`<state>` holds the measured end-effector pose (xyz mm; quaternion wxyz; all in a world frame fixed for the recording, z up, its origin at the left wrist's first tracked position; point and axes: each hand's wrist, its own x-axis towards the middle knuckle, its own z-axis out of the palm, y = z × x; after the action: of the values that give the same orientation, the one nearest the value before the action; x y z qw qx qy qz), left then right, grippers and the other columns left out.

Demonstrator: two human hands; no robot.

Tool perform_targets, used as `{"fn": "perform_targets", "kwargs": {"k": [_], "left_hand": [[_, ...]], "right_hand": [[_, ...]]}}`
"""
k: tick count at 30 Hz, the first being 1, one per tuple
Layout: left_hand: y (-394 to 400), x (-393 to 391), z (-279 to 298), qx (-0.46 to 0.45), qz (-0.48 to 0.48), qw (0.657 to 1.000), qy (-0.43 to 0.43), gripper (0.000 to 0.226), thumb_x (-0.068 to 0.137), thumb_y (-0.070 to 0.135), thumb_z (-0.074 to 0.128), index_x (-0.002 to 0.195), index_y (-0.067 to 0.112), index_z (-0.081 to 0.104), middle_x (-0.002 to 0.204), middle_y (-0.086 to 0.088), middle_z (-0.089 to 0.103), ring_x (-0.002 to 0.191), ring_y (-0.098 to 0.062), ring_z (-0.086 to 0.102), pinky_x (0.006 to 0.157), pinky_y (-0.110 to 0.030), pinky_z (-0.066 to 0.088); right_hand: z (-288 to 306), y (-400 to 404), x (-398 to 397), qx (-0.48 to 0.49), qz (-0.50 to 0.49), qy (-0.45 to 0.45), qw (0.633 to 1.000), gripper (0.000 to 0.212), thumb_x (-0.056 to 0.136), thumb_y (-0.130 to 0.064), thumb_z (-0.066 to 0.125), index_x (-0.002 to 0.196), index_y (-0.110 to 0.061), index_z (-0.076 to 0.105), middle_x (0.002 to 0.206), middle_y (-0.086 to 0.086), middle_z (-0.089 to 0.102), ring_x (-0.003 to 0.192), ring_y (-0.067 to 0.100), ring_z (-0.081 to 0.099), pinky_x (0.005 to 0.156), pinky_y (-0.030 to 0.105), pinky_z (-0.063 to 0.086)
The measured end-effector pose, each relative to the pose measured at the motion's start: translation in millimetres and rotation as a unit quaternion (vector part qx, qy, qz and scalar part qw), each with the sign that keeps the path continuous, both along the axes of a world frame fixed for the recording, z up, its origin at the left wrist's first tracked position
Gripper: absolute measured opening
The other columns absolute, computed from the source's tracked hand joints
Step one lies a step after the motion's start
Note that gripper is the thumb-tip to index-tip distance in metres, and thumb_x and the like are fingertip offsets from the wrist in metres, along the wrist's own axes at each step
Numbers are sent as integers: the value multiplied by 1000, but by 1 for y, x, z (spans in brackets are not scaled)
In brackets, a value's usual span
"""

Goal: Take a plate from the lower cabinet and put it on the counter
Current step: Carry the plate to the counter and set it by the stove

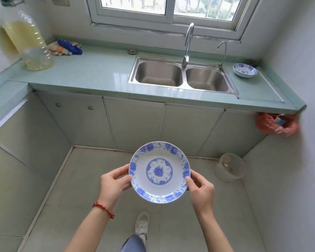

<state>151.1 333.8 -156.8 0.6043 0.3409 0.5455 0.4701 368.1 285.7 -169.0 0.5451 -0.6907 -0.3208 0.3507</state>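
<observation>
Round white porcelain plate with blue floral rim and medallion (159,172), held face-up and roughly level over the tiled floor, well short of the pale green stone counter (91,70) and its closed grey lower cabinet doors (134,124); round, so no long axis. Left hand (113,184) and right hand (200,190) gripping opposite rim edges, thumbs on top, remaining fingers hidden beneath. Large oil bottle (28,42) at left blurred; blue-patterned bowl (245,70) beside steel double sink (180,75).
</observation>
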Motion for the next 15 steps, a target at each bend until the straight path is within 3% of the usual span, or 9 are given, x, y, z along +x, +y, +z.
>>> {"fn": "perform_targets", "kwargs": {"k": [4,11,15], "left_hand": [[70,7,1,-2,7,1000,-4,38,73,-15,61,81,20,73,84,0,75,72,-17,71,54,-20,55],[163,5,5,3,39,999,0,40,73,-16,60,80,21,73,81,5,76,72,-15,71,54,-20,55],[192,-3,3,2,92,996,2,40,73,-14,61,80,23,74,82,5,76,74,-16,72,55,-20,55]], "right_hand": [[4,72,7,-7,7,-6,1000,27,80,1,60,94,-18,72,86,-10,74,78,3,69,75,31,55],[11,179,7,-16,43,-12,999,27,79,-1,61,92,-22,73,78,-22,73,77,-1,68,68,17,56],[11,233,1,-19,97,-10,995,26,80,-2,61,96,-19,72,86,-11,74,79,2,68,72,27,56]]}}
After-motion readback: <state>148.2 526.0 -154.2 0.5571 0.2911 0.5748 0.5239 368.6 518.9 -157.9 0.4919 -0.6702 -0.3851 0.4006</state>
